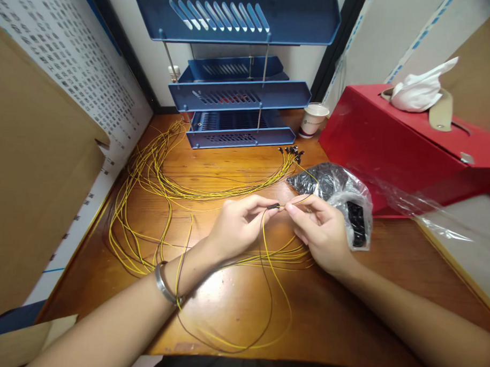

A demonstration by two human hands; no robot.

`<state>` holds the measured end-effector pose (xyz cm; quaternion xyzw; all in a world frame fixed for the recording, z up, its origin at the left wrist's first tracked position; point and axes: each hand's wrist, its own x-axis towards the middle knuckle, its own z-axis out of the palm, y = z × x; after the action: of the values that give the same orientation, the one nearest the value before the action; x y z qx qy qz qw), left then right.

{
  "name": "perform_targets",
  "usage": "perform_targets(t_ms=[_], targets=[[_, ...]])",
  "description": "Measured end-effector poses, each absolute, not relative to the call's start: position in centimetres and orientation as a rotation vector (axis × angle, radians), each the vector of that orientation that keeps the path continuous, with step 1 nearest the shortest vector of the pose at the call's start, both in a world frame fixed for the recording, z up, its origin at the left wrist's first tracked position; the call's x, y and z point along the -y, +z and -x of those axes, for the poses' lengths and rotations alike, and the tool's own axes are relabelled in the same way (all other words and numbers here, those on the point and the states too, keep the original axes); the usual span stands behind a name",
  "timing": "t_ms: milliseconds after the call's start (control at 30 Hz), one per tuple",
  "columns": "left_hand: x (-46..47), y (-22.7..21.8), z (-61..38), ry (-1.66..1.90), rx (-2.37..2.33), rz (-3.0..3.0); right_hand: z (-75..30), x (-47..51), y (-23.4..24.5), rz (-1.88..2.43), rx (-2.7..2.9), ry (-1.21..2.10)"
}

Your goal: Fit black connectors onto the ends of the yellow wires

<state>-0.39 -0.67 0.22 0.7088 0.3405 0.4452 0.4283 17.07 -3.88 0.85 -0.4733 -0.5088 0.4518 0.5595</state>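
My left hand [237,223] pinches a small black connector [273,206] at the end of a thin yellow wire [279,284] that loops down over the wooden table [345,315]. My right hand [321,229] pinches the same wire end from the right, its fingertips almost touching the connector. A silver bracelet [164,283] sits on my left wrist, with wires draped over it. Behind my hands lies a bundle of several yellow wires [180,189] with black-tipped ends [291,151].
A clear plastic bag of small black parts [341,195] lies right of my hands. A red box [395,140] with white tissue [421,88], a paper cup [312,119] and a blue stacked tray rack [240,103] stand behind. Cardboard [31,187] walls the left side.
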Motion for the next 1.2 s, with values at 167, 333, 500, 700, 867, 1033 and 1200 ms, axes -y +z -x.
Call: perform_targets(t_ms=[167, 333, 500, 700, 867, 1033, 1200], targets=[[0.7, 0.3, 0.4, 1.150, -0.830, -1.760, -16.7, 4.2, 0.9, 1.184, 1.220, 1.015], [0.7, 0.4, 0.3, 1.117, -0.828, -1.747, -16.5, 4.2, 1.1, 1.161, 1.229, 1.002], [0.7, 0.4, 0.3, 1.124, -0.818, -1.735, -16.5, 4.3, 1.0, 1.120, 1.158, 0.975], [0.9, 0.4, 0.4, 1.058, -0.826, -1.726, -16.4, 4.3, 1.0, 1.178, 1.203, 0.971], [0.7, 0.4, 0.1, 1.056, -0.812, -1.643, -16.5, 4.0, 1.0, 1.170, 1.187, 1.036], [0.3, 0.3, 0.0, 1.066, -0.919, -1.622, -16.9, 5.0, 0.7, 1.120, 1.360, 1.118], [0.2, 0.3, 0.1, 1.038, -0.974, -1.587, -17.3, 6.2, 0.5, 0.696, 1.817, 0.897]])
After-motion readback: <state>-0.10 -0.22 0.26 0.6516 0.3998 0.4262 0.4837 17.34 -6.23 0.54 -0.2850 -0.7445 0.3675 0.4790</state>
